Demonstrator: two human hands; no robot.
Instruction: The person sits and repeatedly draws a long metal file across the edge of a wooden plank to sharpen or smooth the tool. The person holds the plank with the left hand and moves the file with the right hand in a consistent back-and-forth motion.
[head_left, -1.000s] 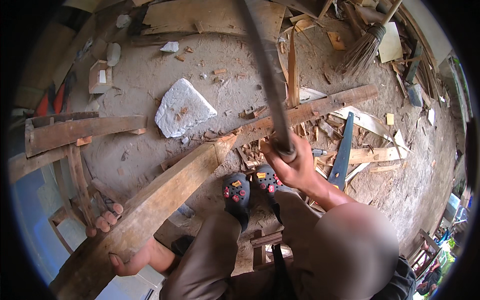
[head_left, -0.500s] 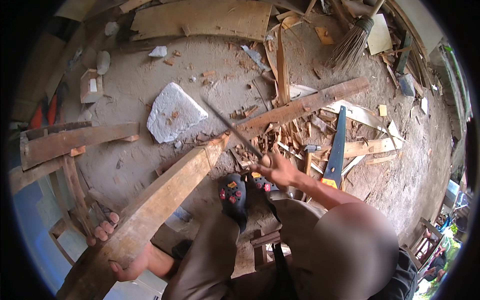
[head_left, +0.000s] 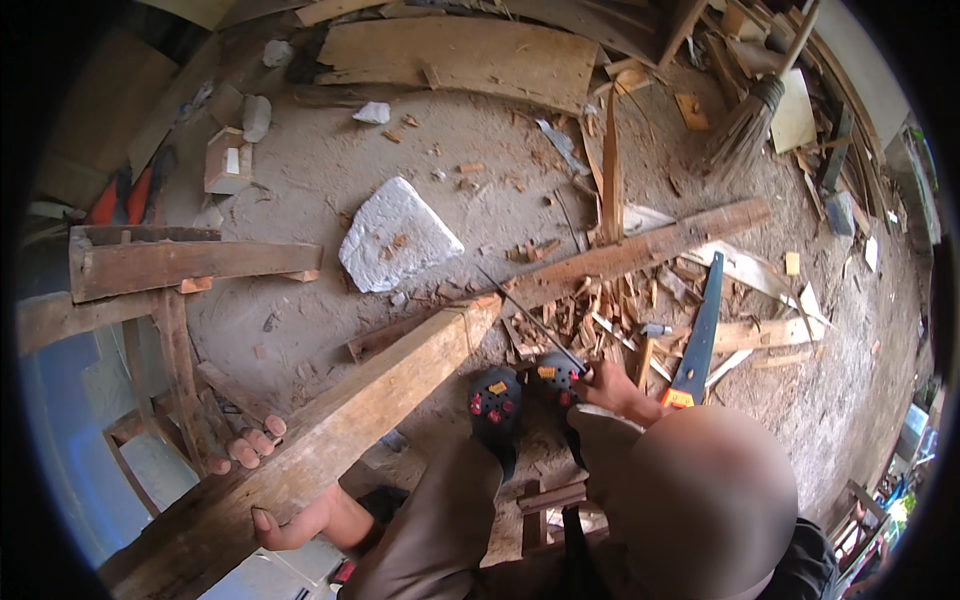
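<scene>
A thick squared wooden beam (head_left: 345, 430) slants up from the lower left, its far end freshly cut. My left hand (head_left: 312, 518) grips the beam's near part, thumb on one side and fingertips showing over the other. My right hand (head_left: 612, 390) is closed round the handle of a machete (head_left: 540, 325), whose long dark blade shows almost edge-on. The blade reaches up and left past the cut end of the beam; whether it touches the wood I cannot tell. The machete's handle is mostly hidden in my fist.
A long plank (head_left: 650, 240) lies beyond the beam's end, among wood chips. To the right lie a handsaw (head_left: 700, 330) and a hammer (head_left: 648, 345). A white stone block (head_left: 400, 235) lies ahead, a wooden frame (head_left: 190, 265) stands left, and a broom (head_left: 750, 125) leans far right.
My right hand has drawn the machete back toward my body, lower and nearer my knee. My left hand keeps its grip on the beam. The whole view has shifted slightly.
</scene>
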